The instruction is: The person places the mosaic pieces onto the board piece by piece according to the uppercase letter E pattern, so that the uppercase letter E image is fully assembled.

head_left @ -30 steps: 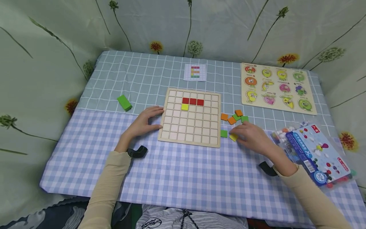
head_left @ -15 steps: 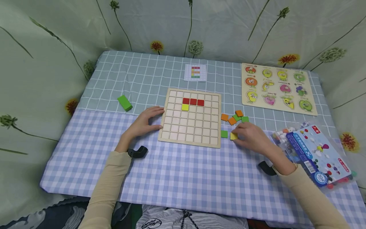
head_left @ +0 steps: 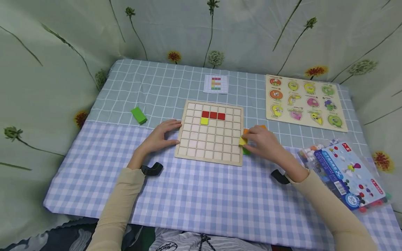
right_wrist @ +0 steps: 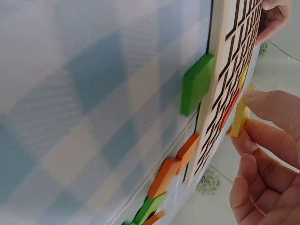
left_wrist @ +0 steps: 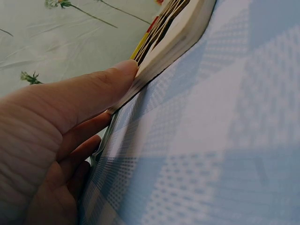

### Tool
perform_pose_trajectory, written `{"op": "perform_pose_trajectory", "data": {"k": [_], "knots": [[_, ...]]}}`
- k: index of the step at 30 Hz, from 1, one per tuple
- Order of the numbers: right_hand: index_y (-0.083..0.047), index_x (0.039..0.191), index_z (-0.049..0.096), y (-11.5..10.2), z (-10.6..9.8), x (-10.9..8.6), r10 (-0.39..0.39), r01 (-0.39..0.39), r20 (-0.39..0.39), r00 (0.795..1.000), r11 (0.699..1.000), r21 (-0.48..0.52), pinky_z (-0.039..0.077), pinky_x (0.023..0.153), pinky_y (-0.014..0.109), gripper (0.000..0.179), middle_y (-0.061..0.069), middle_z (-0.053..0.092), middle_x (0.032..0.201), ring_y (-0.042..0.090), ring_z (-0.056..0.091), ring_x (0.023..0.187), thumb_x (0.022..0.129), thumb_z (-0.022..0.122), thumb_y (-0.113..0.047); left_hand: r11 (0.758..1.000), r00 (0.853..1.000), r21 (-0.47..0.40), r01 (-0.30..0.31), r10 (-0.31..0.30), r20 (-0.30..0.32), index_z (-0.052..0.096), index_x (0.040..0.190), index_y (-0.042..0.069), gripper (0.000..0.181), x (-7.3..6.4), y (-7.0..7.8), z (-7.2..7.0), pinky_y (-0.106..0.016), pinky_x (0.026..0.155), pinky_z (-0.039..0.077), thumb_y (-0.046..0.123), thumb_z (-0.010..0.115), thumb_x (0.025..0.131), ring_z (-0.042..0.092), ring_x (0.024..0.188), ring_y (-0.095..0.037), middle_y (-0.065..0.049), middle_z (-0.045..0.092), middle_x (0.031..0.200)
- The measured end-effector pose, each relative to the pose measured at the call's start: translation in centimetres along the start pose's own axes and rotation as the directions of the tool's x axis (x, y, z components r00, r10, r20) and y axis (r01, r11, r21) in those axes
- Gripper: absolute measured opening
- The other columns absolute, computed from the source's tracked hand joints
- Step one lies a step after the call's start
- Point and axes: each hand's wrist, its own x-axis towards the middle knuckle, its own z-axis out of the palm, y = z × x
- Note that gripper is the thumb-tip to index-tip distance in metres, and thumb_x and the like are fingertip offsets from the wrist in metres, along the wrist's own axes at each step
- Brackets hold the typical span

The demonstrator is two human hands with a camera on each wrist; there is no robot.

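Observation:
My right hand (head_left: 265,141) pinches a yellow square tile (right_wrist: 241,115) between thumb and fingers, lifted at the right edge of a wooden grid board (head_left: 201,144). On the board lie a row of red tiles (head_left: 213,115) and one yellow tile (head_left: 204,121) under the row's left end. My left hand (head_left: 158,137) touches the board's left edge with thumb and fingertips, the fingers loosely extended. Beside the board's right edge, partly hidden by my right hand in the head view, lie a green tile (right_wrist: 197,84) and several orange tiles (right_wrist: 164,178) and green tiles.
Behind the board lies a card (head_left: 216,84) with a coloured E pattern. A green block (head_left: 139,115) rests at the left. At the right are a fruit puzzle board (head_left: 306,103) and a clear box (head_left: 348,177) of coloured pieces.
My right hand has picked the yellow tile up from the cloth and moved it left to the board's right edge. The left hand has stayed at the board's left edge.

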Motion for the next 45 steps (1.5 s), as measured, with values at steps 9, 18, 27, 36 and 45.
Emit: {"op": "perform_pose_trajectory", "data": {"k": [9, 18, 27, 36, 45], "knots": [[-0.003, 0.096, 0.073, -1.0, 0.7, 2.8, 0.008, -0.008, 0.028, 1.000, 1.000, 0.030, 0.053, 0.069, 0.033, 0.027, 0.009, 0.070, 0.090, 0.022, 0.060, 0.085, 0.076, 0.077, -0.021, 1.000, 1.000, -0.016, -0.002, 0.002, 0.000, 0.051, 0.133, 0.001, 0.063, 0.1, 0.0, 0.0, -0.051, 0.116, 0.025, 0.015, 0.076, 0.077, 0.034, 0.137, -0.036, -0.019, 0.046, 0.142], [-0.003, 0.099, 0.073, -1.9, 1.3, 5.4, -0.021, 0.020, 0.055, 0.998, 0.999, 0.030, 0.055, 0.072, 0.036, 0.026, 0.011, 0.069, 0.093, 0.025, 0.061, 0.088, 0.078, 0.074, -0.019, 1.000, 1.000, -0.020, 0.000, 0.000, 0.003, 0.051, 0.133, 0.001, 0.062, 0.1, 0.1, 0.0, -0.051, 0.116, 0.024, 0.014, 0.076, 0.078, 0.033, 0.137, -0.037, -0.019, 0.045, 0.142], [-0.004, 0.101, 0.073, -3.1, 1.8, 8.0, 0.000, -0.003, 0.100, 0.995, 0.999, 0.032, 0.055, 0.077, 0.035, 0.023, 0.011, 0.070, 0.098, 0.025, 0.061, 0.092, 0.082, 0.068, -0.015, 1.000, 1.000, -0.023, 0.000, 0.000, 0.002, 0.051, 0.134, 0.002, 0.063, 0.0, 0.1, 0.0, -0.052, 0.116, 0.024, 0.016, 0.076, 0.078, 0.032, 0.138, -0.037, -0.019, 0.045, 0.143], [-0.006, 0.096, 0.074, -3.5, 2.3, 9.6, -0.044, 0.044, 0.097, 0.994, 0.999, 0.002, 0.054, 0.075, 0.034, 0.019, 0.010, 0.070, 0.093, 0.025, 0.061, 0.088, 0.082, 0.070, -0.017, 1.000, 1.000, -0.019, -0.002, 0.002, 0.002, 0.051, 0.134, 0.002, 0.063, 0.1, 0.1, 0.0, -0.051, 0.116, 0.024, 0.016, 0.076, 0.078, 0.032, 0.138, -0.036, -0.019, 0.045, 0.143], [-0.006, 0.090, 0.073, -4.0, 3.0, 10.8, -0.043, 0.046, 0.130, 0.991, 0.999, -0.015, 0.051, 0.069, 0.032, 0.013, 0.008, 0.067, 0.084, 0.023, 0.057, 0.081, 0.082, 0.067, -0.015, 1.000, 1.000, -0.015, -0.011, 0.011, -0.003, 0.051, 0.133, 0.001, 0.063, 0.2, 0.1, 0.0, -0.052, 0.116, 0.024, 0.015, 0.076, 0.077, 0.033, 0.137, -0.037, -0.019, 0.045, 0.142]]}}
